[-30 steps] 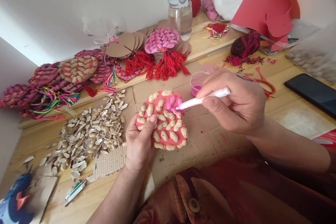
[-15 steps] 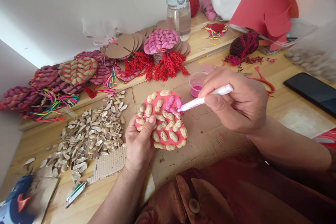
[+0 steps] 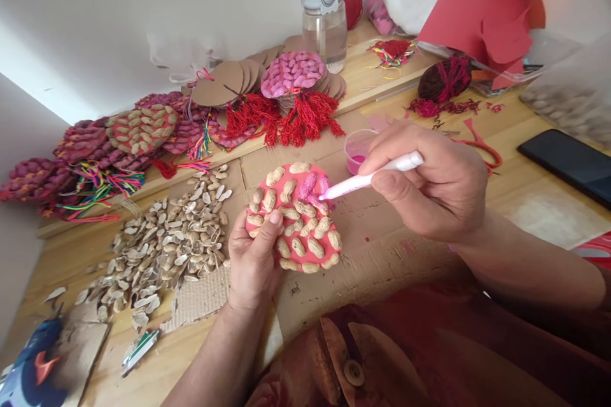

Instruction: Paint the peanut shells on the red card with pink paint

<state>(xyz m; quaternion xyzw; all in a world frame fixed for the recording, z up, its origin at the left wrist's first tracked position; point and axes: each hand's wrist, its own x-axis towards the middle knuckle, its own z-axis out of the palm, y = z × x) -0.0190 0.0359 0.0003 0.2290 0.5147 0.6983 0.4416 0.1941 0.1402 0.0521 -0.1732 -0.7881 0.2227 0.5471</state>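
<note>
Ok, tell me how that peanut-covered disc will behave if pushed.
The peanut-covered disc is probably stiff: the left hand grips one edge and it shows no clear sag. Bare peanuts bulge from its face, so they might crack. The pink peanuts near the white pen may be wet and could smear.

The left hand [image 3: 255,248] grips a red disc [image 3: 288,175] at its left edge, thumb on top. Peanuts [image 3: 316,248] cover the disc; a few, near the upper right edge, are pink. The right hand [image 3: 432,184] holds a white pen [image 3: 346,186], tip at the pink peanuts. A cup [image 3: 356,145] of pink paint [image 3: 356,163] stands just beyond. Shells [image 3: 186,235] lie left on the desk [image 3: 117,388].
</note>
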